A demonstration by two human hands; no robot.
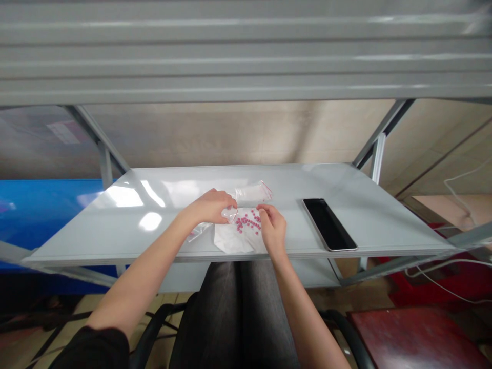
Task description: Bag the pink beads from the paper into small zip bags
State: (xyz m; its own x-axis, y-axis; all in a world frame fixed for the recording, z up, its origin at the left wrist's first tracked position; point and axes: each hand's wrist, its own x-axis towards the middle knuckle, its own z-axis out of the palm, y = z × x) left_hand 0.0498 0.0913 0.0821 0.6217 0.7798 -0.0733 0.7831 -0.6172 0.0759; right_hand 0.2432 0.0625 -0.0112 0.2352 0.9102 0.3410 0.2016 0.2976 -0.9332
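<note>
Small round pink beads (248,222) lie scattered over a crumpled white sheet (233,242), paper or cloth, near the table's front edge. My left hand (214,206) is curled round a small clear plastic bag (229,214) with a little pink inside, just above the sheet's left side. At the sheet's right edge, my right hand (273,225) has thumb and forefinger pinched together; what they grip is hidden. Behind the sheet lies a clear zip bag (253,192) with a red strip. Another clear bag (200,231) rests below my left wrist.
A black-screened phone or tablet (329,224) lies on the grey-white table (154,238), right of my right hand. A grey ridged panel (246,56) hangs over the table's back. Metal struts (378,156) flank it. White cables (457,264) run at the right.
</note>
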